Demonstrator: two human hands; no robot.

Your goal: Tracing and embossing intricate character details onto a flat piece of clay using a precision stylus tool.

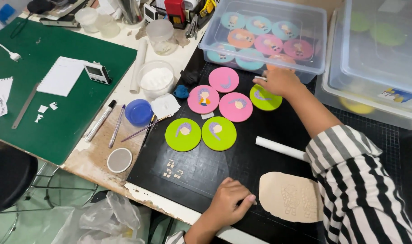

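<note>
Grip state, right hand [279, 82]: fingers curled together around a thin white stick [260, 78], of which only the tip protrudes at 9 o'clock from the knuckles. This hand hovers at the upper edge of a lime-green disc [265, 98], which lies directly at 6 o'clock from the grip; whether hand and disc are touching cannot be determined. Grip state, left hand [228, 203]: loosely curled, holding nothing, resting on the black cutting mat [201, 167] near the front edge of the counter [95, 158]. A flat sheet of beige clay [289, 196] lies just beside it at 3 o'clock, close to the fingertips. A white roller [280, 148] lies between the two hands. Further discs, pink [236, 107] and green [219, 133], lie at 8 o'clock from the right hand. A clear tub [264, 34] containing more discs stands at 12 o'clock.
</note>
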